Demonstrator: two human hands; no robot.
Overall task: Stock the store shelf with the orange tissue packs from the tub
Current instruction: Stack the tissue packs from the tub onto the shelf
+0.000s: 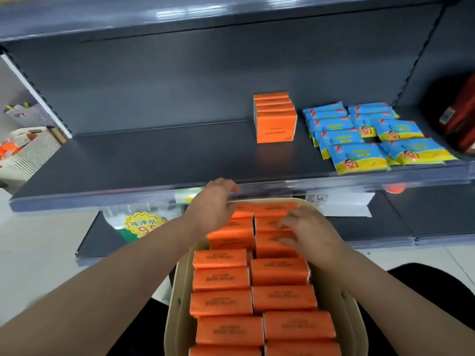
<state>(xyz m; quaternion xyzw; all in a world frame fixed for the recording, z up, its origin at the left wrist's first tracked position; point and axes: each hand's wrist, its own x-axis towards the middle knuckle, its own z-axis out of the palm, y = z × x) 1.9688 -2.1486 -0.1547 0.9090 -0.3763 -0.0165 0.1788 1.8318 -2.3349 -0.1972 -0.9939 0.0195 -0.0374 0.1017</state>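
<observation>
Left hand point(213, 205) curls over the far-left orange packs point(280, 272) in the tub point(177, 299), can't tell if it's clamped; right hand point(307, 231) lies loose on the far-right column, the two hands apart and nothing lifted. Packs sit tight in two columns, so the likely risk is that pulling one drags its neighbours up, or the slick wrap slips. The shelf point(154, 160) edge is just beyond the tub's far rim, so a lifted pack could clip it or topple the standing orange row point(276, 124) into the blue packs point(359, 140).
</observation>
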